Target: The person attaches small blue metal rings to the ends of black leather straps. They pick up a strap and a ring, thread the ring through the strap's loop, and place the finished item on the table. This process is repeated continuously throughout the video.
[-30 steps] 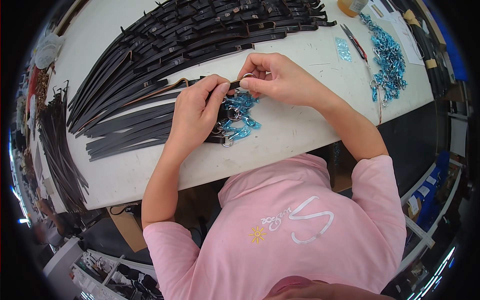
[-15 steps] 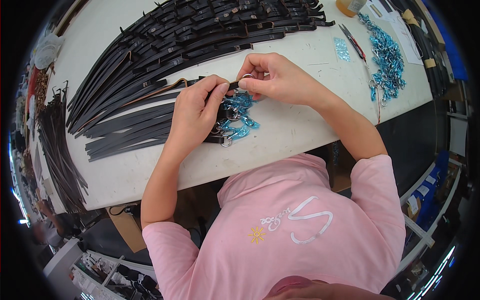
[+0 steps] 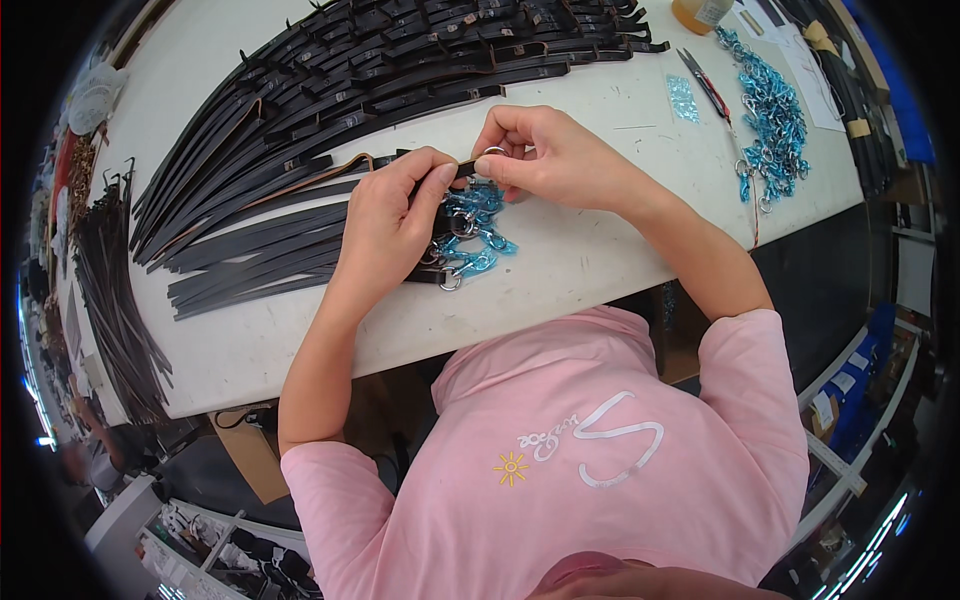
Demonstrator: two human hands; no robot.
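My left hand [image 3: 396, 212] pinches a narrow black strap [image 3: 466, 169] between thumb and fingers. Close beside it, my right hand [image 3: 552, 158] is closed on the strap's end, where a silver metal ring [image 3: 495, 151] shows between the fingers. Just below the hands lies a small cluster of metal snap hooks in blue plastic film [image 3: 478, 208], with rings on strap ends. From there a row of flat black straps [image 3: 255, 262] fans out to the left, partly under my left hand and wrist.
A large pile of black straps [image 3: 400, 70] covers the far table. More hang over the left edge [image 3: 118, 300]. At right lie red-handled snips [image 3: 708, 84], a blue film piece [image 3: 683, 98] and a heap of blue-wrapped hooks [image 3: 772, 125]. A bottle of amber liquid [image 3: 700, 12] stands behind.
Both hands keep their grip on the strap and ring in nearly the same place. The whole view has shifted very slightly.
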